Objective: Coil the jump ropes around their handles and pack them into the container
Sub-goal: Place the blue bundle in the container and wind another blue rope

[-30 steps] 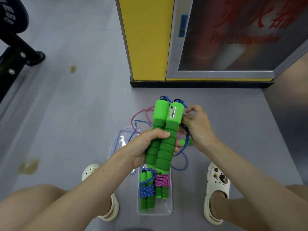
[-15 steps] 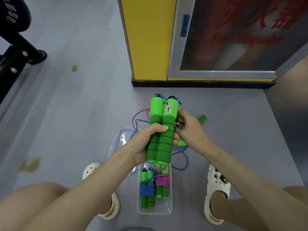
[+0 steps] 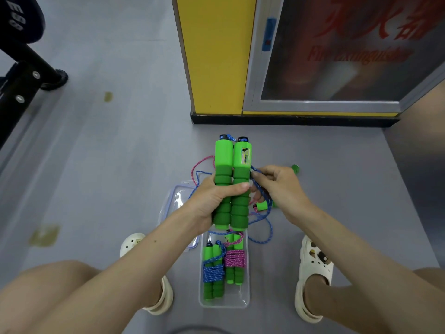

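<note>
My left hand (image 3: 212,201) grips a pair of green foam jump-rope handles (image 3: 232,169), held upright side by side above the floor. My right hand (image 3: 277,186) pinches this rope's blue cord (image 3: 261,186) just right of the handles. The cord hangs down in loose loops (image 3: 267,233) to the floor. Below stands a clear plastic container (image 3: 244,301) with two coiled ropes inside: one wrapped in blue cord (image 3: 213,273), one in pink cord (image 3: 234,259). Another green handle (image 3: 262,205) with a pink cord (image 3: 201,162) lies on the floor behind my hands.
The container's clear lid (image 3: 179,203) with a blue rim lies on the grey floor left of my hands. My two white clogs (image 3: 313,261) flank the container. A yellow pillar (image 3: 214,56) and a fire-extinguisher cabinet (image 3: 337,56) stand ahead; black gym equipment (image 3: 21,68) is at far left.
My right hand has moved from the top of the handles down to their right side, drawing the blue cord with it. My left hand keeps its grip on the handles.
</note>
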Action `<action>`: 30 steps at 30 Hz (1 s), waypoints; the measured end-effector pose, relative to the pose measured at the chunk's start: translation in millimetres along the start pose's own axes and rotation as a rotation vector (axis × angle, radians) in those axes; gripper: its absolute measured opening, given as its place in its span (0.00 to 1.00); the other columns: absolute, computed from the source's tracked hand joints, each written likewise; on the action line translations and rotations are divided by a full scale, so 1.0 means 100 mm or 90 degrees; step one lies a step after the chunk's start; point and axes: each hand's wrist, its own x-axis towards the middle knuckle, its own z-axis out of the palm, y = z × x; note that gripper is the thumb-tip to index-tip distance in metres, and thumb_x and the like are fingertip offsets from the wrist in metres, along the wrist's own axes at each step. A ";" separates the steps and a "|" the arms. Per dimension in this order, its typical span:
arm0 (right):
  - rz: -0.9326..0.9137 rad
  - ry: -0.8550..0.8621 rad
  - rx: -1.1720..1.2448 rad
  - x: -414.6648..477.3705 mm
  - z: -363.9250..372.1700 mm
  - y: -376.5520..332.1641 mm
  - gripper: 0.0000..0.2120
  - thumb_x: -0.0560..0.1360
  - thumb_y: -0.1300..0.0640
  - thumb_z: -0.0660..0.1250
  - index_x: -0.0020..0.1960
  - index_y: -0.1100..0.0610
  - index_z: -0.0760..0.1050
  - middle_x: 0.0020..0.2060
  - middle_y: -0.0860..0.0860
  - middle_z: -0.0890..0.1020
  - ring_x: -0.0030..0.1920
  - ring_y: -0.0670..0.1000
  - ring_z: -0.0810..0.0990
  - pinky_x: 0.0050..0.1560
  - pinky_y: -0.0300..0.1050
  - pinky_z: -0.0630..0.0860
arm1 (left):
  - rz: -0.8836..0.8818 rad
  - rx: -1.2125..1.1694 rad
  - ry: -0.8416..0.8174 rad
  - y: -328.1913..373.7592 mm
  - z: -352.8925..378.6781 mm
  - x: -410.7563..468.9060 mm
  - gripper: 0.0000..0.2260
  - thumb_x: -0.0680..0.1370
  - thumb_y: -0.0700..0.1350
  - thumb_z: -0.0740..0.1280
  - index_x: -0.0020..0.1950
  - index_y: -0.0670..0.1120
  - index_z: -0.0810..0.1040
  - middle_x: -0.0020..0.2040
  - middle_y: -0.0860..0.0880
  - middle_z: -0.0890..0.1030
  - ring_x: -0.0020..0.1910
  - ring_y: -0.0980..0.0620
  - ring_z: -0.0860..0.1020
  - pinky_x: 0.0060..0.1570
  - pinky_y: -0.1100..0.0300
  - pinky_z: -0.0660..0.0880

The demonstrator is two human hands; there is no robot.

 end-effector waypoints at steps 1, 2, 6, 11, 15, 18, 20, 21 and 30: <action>0.004 -0.018 -0.017 0.00 -0.01 0.00 0.09 0.79 0.62 0.62 0.49 0.67 0.78 0.30 0.55 0.80 0.24 0.45 0.77 0.30 0.40 0.77 | 0.006 0.014 0.017 -0.01 0.00 0.01 0.11 0.72 0.37 0.71 0.54 0.42 0.79 0.42 0.46 0.83 0.39 0.50 0.82 0.38 0.57 0.80; 0.006 -0.041 -0.040 0.00 -0.01 0.00 0.09 0.79 0.61 0.62 0.49 0.66 0.78 0.31 0.55 0.79 0.24 0.46 0.76 0.31 0.40 0.77 | 0.014 0.026 0.031 -0.02 -0.01 0.02 0.11 0.73 0.36 0.71 0.55 0.41 0.79 0.41 0.46 0.83 0.39 0.50 0.82 0.39 0.57 0.80; -0.019 -0.114 -0.170 -0.01 0.03 0.02 0.12 0.81 0.60 0.59 0.49 0.67 0.77 0.27 0.53 0.77 0.23 0.43 0.71 0.28 0.37 0.71 | 0.051 0.072 0.086 -0.05 -0.02 0.06 0.09 0.72 0.37 0.72 0.51 0.43 0.79 0.38 0.49 0.82 0.36 0.52 0.80 0.36 0.59 0.78; -0.029 -0.156 -0.298 -0.01 0.05 0.04 0.16 0.81 0.56 0.58 0.38 0.58 0.76 0.20 0.47 0.75 0.21 0.41 0.69 0.30 0.35 0.68 | 0.084 0.161 0.150 -0.10 -0.04 0.10 0.11 0.70 0.38 0.75 0.50 0.43 0.78 0.39 0.48 0.82 0.37 0.52 0.80 0.36 0.61 0.77; 0.004 -0.160 -0.305 -0.02 0.09 0.05 0.15 0.82 0.59 0.56 0.40 0.60 0.75 0.18 0.46 0.73 0.20 0.40 0.69 0.30 0.33 0.66 | 0.150 0.392 0.200 -0.12 -0.09 0.17 0.14 0.69 0.43 0.77 0.50 0.46 0.76 0.39 0.50 0.82 0.38 0.52 0.80 0.41 0.56 0.78; 0.022 -0.151 -0.290 -0.04 0.07 0.01 0.18 0.82 0.59 0.56 0.34 0.56 0.71 0.19 0.46 0.72 0.18 0.40 0.67 0.26 0.30 0.65 | 0.189 0.534 0.225 -0.17 -0.10 0.20 0.18 0.68 0.48 0.77 0.54 0.50 0.75 0.42 0.52 0.82 0.43 0.52 0.80 0.45 0.53 0.78; 0.036 -0.160 -0.273 -0.07 0.06 -0.03 0.19 0.82 0.59 0.55 0.32 0.56 0.70 0.21 0.50 0.71 0.17 0.41 0.64 0.23 0.29 0.63 | 0.194 0.572 0.233 -0.20 -0.10 0.20 0.20 0.68 0.49 0.77 0.56 0.50 0.75 0.44 0.52 0.82 0.44 0.52 0.80 0.47 0.51 0.78; 0.047 -0.165 -0.256 -0.08 0.06 -0.04 0.19 0.82 0.59 0.55 0.33 0.57 0.70 0.22 0.51 0.71 0.16 0.41 0.63 0.22 0.29 0.62 | 0.193 0.579 0.234 -0.21 -0.10 0.20 0.20 0.68 0.49 0.76 0.56 0.50 0.75 0.44 0.52 0.82 0.45 0.51 0.80 0.48 0.50 0.78; 0.139 -0.138 -0.155 -0.15 0.12 -0.11 0.29 0.72 0.31 0.56 0.38 0.59 0.69 0.23 0.50 0.70 0.17 0.42 0.62 0.21 0.33 0.60 | 0.289 0.791 0.307 -0.31 0.02 0.10 0.12 0.75 0.50 0.69 0.53 0.48 0.70 0.43 0.49 0.79 0.41 0.46 0.77 0.39 0.50 0.74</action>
